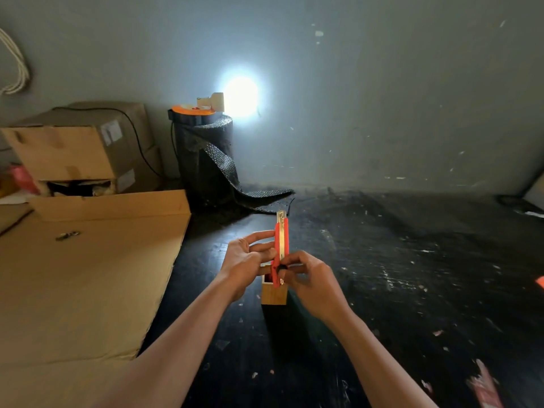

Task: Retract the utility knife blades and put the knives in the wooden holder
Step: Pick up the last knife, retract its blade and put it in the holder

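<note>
An orange utility knife stands nearly upright in the middle of the view, its metal blade tip poking out at the top. My left hand steadies the knife's body from the left with its fingertips. My right hand pinches the black slider near the knife's lower end. Right behind and below the knife stands the small square wooden holder on the black floor, its dark opening partly hidden by my hands. Whether anything is inside the holder is unclear.
Flat cardboard sheets cover the left side, with a small metal object on them. Stacked cardboard boxes and a black roll of mesh stand at the back. A bright light glares off the wall. Scraps litter the black floor.
</note>
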The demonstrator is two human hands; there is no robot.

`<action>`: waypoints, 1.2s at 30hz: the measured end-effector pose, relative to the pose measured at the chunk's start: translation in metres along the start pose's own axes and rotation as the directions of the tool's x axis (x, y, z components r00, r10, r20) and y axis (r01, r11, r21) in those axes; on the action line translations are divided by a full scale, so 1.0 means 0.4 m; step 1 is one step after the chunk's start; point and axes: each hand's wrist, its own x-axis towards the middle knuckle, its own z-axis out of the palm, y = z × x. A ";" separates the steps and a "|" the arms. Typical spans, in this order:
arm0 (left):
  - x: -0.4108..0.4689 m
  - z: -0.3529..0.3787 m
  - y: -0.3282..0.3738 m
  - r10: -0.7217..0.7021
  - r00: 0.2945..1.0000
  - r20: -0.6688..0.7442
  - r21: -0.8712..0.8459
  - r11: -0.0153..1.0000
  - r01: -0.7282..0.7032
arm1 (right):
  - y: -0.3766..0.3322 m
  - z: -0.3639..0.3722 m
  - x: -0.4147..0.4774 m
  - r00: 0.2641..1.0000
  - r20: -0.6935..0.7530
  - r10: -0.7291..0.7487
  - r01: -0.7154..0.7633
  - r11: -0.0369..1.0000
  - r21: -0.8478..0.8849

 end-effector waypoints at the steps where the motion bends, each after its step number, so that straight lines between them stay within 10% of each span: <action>1: -0.001 0.001 0.001 0.004 1.000 0.001 -0.003 1.000 -0.004 | -0.001 -0.001 -0.004 1.000 0.009 -0.005 0.005 1.000 -0.015; 36: -0.037 0.021 0.025 0.068 0.998 -0.015 0.060 0.996 -0.067 | -0.037 -0.024 -0.036 1.000 0.009 0.002 -0.002 1.000 0.002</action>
